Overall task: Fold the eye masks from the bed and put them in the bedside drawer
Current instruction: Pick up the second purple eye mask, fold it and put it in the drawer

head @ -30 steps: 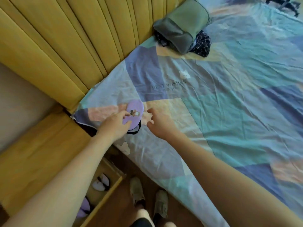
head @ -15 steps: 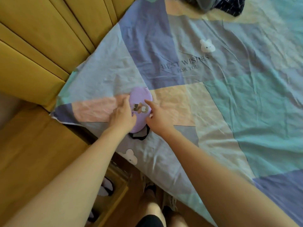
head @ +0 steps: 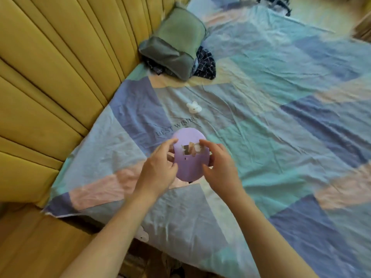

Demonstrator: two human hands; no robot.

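A folded purple eye mask (head: 189, 163) with a small animal print is held up above the patchwork bed sheet (head: 281, 137). My left hand (head: 158, 171) grips its left edge and my right hand (head: 219, 167) grips its right edge, thumbs on the front. A bit of its black strap shows under the lower edge. The bedside drawer is out of sight below the bed's near corner.
A yellow padded headboard (head: 60, 77) runs along the left. A green pillow (head: 176, 47) lies on dark checked cloth (head: 204, 65) at the head of the bed. The wooden bedside unit top (head: 40, 241) is at lower left.
Both hands have lifted the purple eye mask off the sheet and hold it up between them. The camera has tilted upward, so the open drawer has left the view.
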